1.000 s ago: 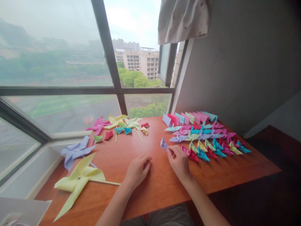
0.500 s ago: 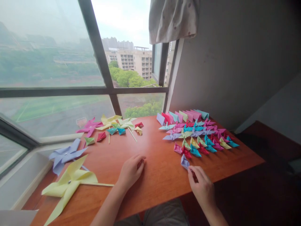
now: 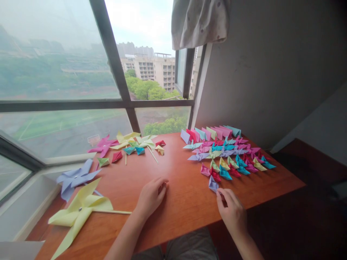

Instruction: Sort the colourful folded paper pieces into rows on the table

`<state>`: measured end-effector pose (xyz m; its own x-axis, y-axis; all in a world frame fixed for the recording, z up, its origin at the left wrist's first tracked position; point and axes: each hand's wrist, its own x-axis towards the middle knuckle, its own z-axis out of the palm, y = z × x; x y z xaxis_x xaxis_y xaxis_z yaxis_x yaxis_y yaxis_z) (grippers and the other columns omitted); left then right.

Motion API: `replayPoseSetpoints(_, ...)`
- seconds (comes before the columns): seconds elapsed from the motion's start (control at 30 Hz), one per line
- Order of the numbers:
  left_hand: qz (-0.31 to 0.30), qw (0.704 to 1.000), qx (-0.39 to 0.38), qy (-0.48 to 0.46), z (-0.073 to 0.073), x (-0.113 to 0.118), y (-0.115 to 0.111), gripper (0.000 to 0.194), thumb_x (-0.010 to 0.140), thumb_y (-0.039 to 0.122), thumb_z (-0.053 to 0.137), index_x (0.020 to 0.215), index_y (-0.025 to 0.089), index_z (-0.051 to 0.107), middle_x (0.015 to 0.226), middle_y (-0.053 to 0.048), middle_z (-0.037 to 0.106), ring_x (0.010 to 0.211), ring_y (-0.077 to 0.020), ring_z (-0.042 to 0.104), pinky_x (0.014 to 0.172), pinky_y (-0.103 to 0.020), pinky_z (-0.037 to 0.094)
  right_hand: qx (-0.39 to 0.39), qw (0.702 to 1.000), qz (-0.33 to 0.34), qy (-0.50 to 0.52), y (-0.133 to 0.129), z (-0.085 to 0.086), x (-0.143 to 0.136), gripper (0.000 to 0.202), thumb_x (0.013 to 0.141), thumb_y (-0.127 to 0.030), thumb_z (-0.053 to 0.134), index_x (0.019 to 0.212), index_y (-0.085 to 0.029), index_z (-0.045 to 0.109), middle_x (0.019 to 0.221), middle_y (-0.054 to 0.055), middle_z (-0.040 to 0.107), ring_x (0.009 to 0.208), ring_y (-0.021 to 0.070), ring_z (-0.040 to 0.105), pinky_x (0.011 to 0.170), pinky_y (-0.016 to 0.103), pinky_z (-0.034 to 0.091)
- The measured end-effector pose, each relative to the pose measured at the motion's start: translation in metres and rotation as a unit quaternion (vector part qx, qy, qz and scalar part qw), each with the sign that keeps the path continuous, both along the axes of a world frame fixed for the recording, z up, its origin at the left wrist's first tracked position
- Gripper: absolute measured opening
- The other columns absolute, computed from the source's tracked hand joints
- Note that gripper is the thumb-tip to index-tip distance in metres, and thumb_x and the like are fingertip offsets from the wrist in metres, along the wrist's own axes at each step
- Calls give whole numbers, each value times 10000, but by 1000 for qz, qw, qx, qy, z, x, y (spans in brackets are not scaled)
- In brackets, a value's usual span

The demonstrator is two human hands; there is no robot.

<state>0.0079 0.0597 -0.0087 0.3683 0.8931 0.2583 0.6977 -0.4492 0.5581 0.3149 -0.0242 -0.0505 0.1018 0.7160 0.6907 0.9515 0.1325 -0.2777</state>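
Note:
My right hand [image 3: 232, 208] pinches the near tip of a small lavender paper boat [image 3: 213, 184], which sits on the wooden table [image 3: 184, 202] just in front of the rows. My left hand [image 3: 152, 195] rests on the table's middle, its fingers curled loosely together; whether anything is inside is hidden. Beyond the lavender boat stand rows of folded boats in pink, red, yellow and blue, among them a blue boat [image 3: 225, 173]. Behind those are paper cranes, one of them light blue [image 3: 192, 145], and a back row of upright folded pieces, with a lavender one [image 3: 185, 136] at its left end.
A large yellow pinwheel [image 3: 81, 208] lies at the near left, its stick reaching my left forearm. Behind it are a lavender pinwheel [image 3: 76, 177], a magenta pinwheel [image 3: 103, 145] and several small folded pieces. Windows border the table's far side; a grey wall [image 3: 257, 72] rises at right.
The lavender boat has shifted very slightly away from me and my right hand has moved forward a little with it. My left hand has stayed in place.

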Motion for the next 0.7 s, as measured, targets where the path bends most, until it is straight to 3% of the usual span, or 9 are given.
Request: replayPoseSetpoints(0.7,0,1000,-6,11,1,1,0,197,909,203,494,1004,230,663,924,-48,714,831,-201,666,751,-288,489,-4,1000,-11,18,-3,5,2,218,944,-315,533,1088,-213,661,881,73,681,808,190,666,717,284,500)
